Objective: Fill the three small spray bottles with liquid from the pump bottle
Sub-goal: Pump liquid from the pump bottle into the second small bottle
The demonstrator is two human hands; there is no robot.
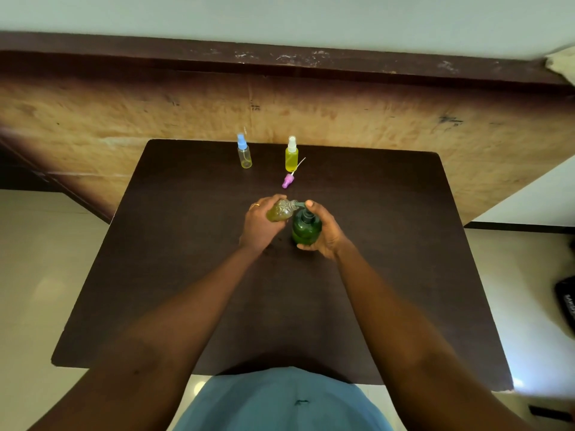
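At mid-frame, the left hand (259, 223) gripped an uncapped spray bottle (280, 210) at the spout of the pump bottle (306, 228), which the right hand (325, 231) clasped; another pump press probably came next.

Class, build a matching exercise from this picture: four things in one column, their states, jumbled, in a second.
Column one
1. small clear spray bottle with blue cap
2. small clear spray bottle with white cap
3. pink spray cap with thin tube
4. uncapped small clear bottle

Column two
A. lies on its side on the dark brown table
B. stands nearly full of yellow liquid
C. held tilted by the left hand at the spout of the dark green pump bottle that the right hand grips
D. stands with only a little yellow liquid

Pairs: 1-D, 2-B, 3-A, 4-C.
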